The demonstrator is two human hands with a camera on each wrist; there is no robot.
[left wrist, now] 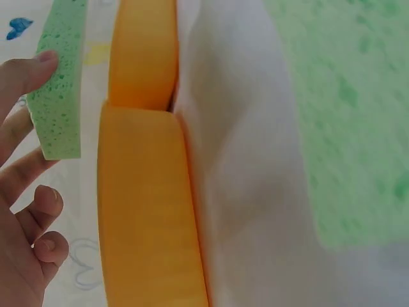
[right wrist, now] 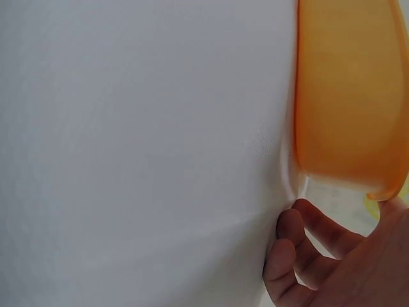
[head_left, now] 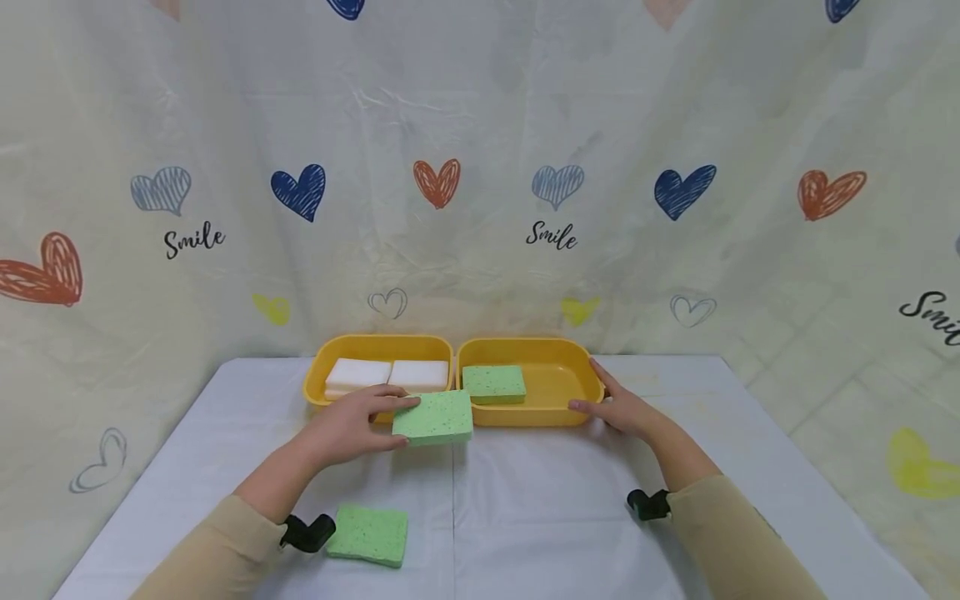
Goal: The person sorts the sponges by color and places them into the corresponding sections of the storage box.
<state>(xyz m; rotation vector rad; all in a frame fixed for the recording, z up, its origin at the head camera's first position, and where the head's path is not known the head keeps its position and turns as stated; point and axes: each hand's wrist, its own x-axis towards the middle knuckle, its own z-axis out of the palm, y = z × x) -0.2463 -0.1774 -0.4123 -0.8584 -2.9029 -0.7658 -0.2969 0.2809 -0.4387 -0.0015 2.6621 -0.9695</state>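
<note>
My left hand (head_left: 348, 429) pinches a green speckled sponge (head_left: 433, 418) between thumb and fingers, raised in front of the two yellow trays. In the left wrist view the sponge (left wrist: 61, 96) is gripped near its end, while the lower fingers curl free. At the front right corner of the right yellow tray (head_left: 558, 379), my right hand (head_left: 626, 408) holds the rim, thumb at the front and a finger along the side. Another green sponge (head_left: 493, 383) lies in that tray's left part. Two white sponges (head_left: 360, 370) sit side by side in the left yellow tray (head_left: 317, 375).
A third green sponge (head_left: 367, 536) lies on the white-covered table (head_left: 540, 500), beside the left forearm. Both trays stand side by side at the table's back edge, before a curtain (head_left: 480, 100) printed with hearts. Each wrist carries a small black camera (head_left: 309, 533).
</note>
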